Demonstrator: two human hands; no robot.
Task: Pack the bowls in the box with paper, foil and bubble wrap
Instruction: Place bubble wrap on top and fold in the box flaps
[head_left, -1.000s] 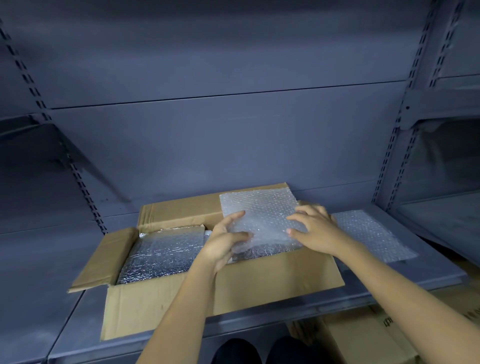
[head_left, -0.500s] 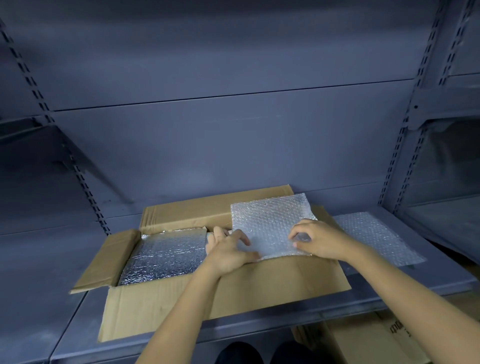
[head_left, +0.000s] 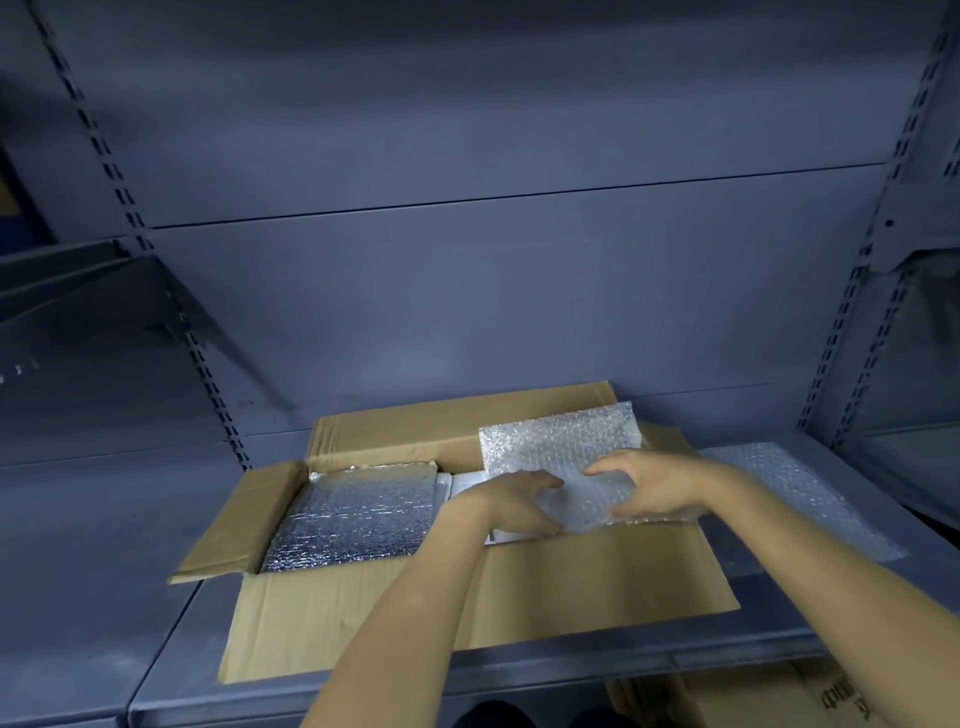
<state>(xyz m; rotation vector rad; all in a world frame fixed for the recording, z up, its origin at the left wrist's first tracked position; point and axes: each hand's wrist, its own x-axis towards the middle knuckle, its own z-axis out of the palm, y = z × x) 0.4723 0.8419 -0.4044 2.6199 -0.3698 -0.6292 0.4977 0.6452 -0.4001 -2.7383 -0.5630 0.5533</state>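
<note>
1. Head view. An open cardboard box (head_left: 363, 613) sits on a grey metal shelf (head_left: 104, 597). Its left flap is splayed outward and its far flap stands against the shelving's back panel (head_left: 467, 312).
2. Foil (head_left: 353, 514): a crinkled silver sheet lies flat inside the left half of the box, reaching the left and near walls.
3. Bubble wrap (head_left: 561, 441): it is in the right half of the box. Its far part rises against the far flap. Its near part bulges over something hidden beneath, and that bulge lies between the two hands.
4. Left hand (head_left: 514, 504): it is at the near-left side of the wrap, with fingers pointing right. Fingers lie on top and the thumb lower down, and together they grasp the wrap.
5. Right hand (head_left: 649, 486): it is on the right side of the wrap. The fingers curl down over the bulge and clutch the film, and the thumb points toward the left hand. The hands are near each other but their fingertips are apart, with wrap showing between them.
6. White edge (head_left: 462, 480): it shows between the foil and the wrap, just beside the left hand. I cannot tell whether it is paper or a bowl rim.
7. Spare bubble sheet (head_left: 800, 493): it lies flat on the shelf just right of the box, beyond the right forearm. Neither hand touches it.
8. Lower carton (head_left: 753, 696): it stands under the shelf at bottom right, partly hidden by the right forearm. Its printing is too blurred to read.
</note>
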